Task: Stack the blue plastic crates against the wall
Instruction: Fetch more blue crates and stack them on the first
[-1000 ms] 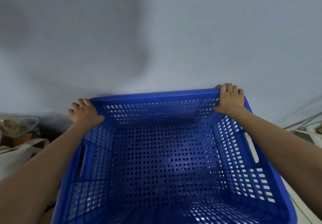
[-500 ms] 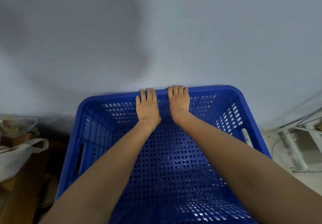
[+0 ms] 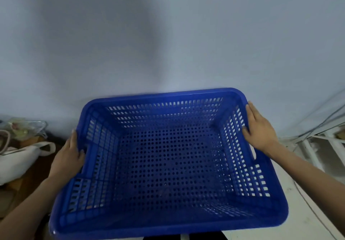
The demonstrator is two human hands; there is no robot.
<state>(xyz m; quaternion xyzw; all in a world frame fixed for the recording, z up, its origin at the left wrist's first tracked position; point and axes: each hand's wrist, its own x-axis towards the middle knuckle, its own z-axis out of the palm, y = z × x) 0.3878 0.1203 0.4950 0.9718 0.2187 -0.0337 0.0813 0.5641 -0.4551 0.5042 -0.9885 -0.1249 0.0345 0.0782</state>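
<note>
A blue plastic crate with perforated floor and slotted walls fills the lower middle of the head view, open side up, its far long rim close against the pale grey wall; whether the rim touches the wall cannot be told. Through the holes in the floor more blue perforated plastic shows faintly, but it is too dim to tell whether another crate sits under this one.

The left hand lies flat against the outside of the crate's left short wall, fingers stretched forward along the rim and the thumb hooked over the edge near the handle slot. It presses the wall with the palm and does not curl around anything. The right hand is laid over the right rim toward the far corner, fingers spread and extended, the thumb inside against the slotted wall, so it lightly clasps the rim with an open palm.

On the left, on a brown surface, sits a white cloth bag with a clear plastic bag behind it. On the right stands a white metal frame with thin cables running along the wall. No brand, label or writing can be read on anything.
</note>
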